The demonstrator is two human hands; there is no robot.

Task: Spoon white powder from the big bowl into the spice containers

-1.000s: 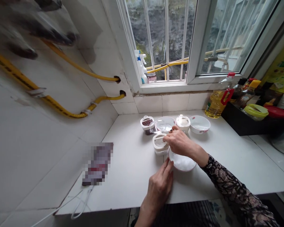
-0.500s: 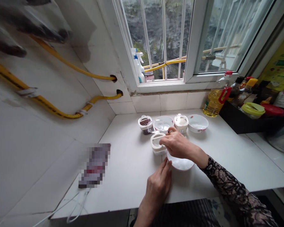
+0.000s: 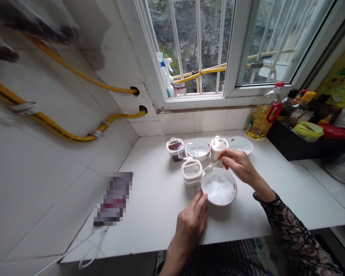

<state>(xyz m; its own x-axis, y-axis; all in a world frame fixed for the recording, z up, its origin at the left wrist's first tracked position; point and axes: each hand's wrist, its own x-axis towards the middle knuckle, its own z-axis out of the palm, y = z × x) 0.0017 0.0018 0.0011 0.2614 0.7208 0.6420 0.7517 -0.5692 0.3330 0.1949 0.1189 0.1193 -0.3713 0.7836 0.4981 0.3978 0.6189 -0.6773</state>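
A white bowl point(image 3: 219, 202) holding a white, grainy heap point(image 3: 220, 188) stands on the counter in front of me. My left hand point(image 3: 191, 222) grips its left rim with the fingertips. Above the bowl's far right side, my right hand point(image 3: 238, 165) pinches the handle of a small white spoon point(image 3: 208, 168). The spoon's head is over the far left rim, beside an open-lidded container point(image 3: 192, 180) with pale contents. Whether anything lies in the spoon cannot be made out.
Farther back are a container of dark red beans point(image 3: 176, 147), a white bowl point(image 3: 199, 157), a container of pale powder point(image 3: 219, 143) and another bowl point(image 3: 241, 143). An oil bottle point(image 3: 260, 119) stands beside a black condiment box point(image 3: 281, 143). A blurred dark item point(image 3: 113, 199) lies left.
My right hand has moved right, from above the open container to beyond the bowl's far edge, bringing the spoon and the bowl's white contents into view. My left hand stays at the rim.
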